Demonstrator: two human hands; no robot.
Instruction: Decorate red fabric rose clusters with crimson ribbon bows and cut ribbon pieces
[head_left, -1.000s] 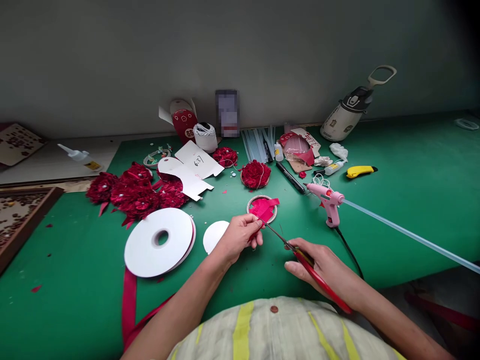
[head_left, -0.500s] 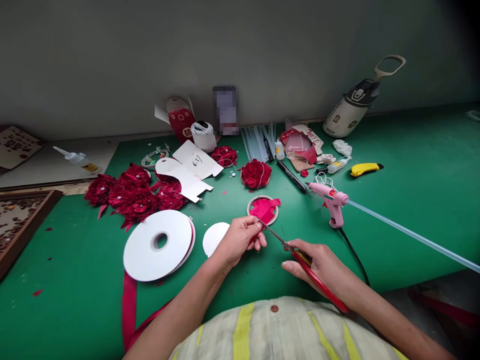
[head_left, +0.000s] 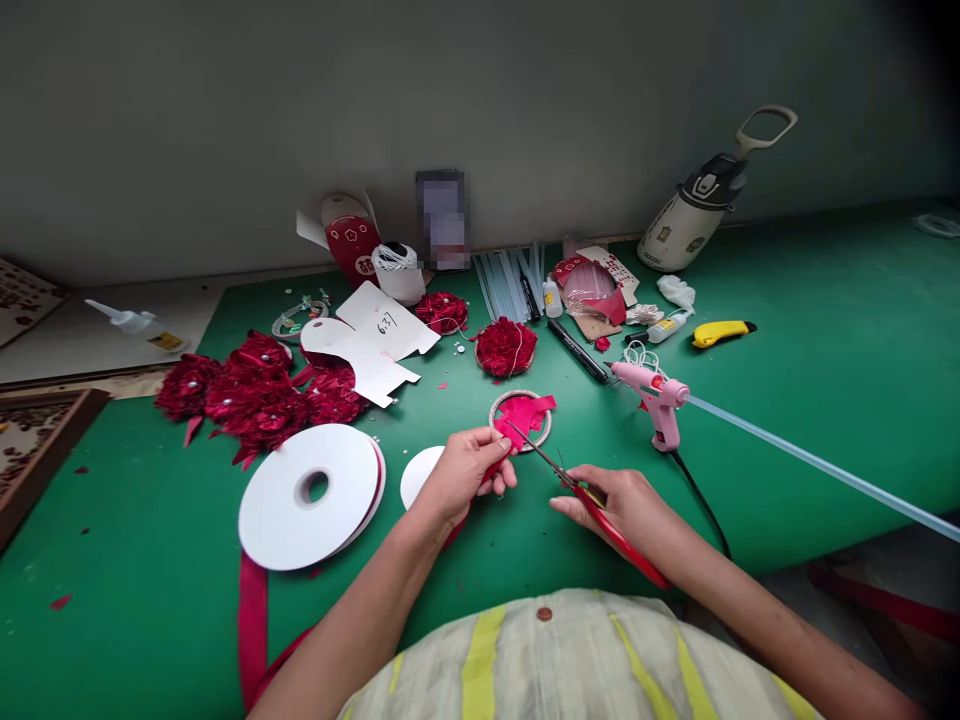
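Observation:
My left hand [head_left: 474,468] pinches a strip of red ribbon [head_left: 491,470] between thumb and fingers. My right hand [head_left: 622,510] grips red-handled scissors [head_left: 611,530], whose blades point up and left past the left fingertips. Beyond the blades lies a pale ring [head_left: 550,425] with cut pieces of red ribbon [head_left: 517,412] inside it. A white disc [head_left: 420,474] lies partly hidden behind my left wrist. Left of that arm is a large white ribbon spool [head_left: 277,500], its red ribbon [head_left: 253,620] trailing toward the front edge.
A pink glue gun [head_left: 660,405] with a long glue stick stands to the right. Behind are red fabric flowers [head_left: 506,347], white card pieces [head_left: 382,320], a black marker [head_left: 577,350], a yellow cutter [head_left: 724,333] and a bottle [head_left: 686,220]. A wooden tray [head_left: 52,460] sits at far left.
The scissors' blades have drawn slightly away from the left fingertips and now reach over the ring. My left hand has lowered a little with the ribbon. The whole view has shifted slightly.

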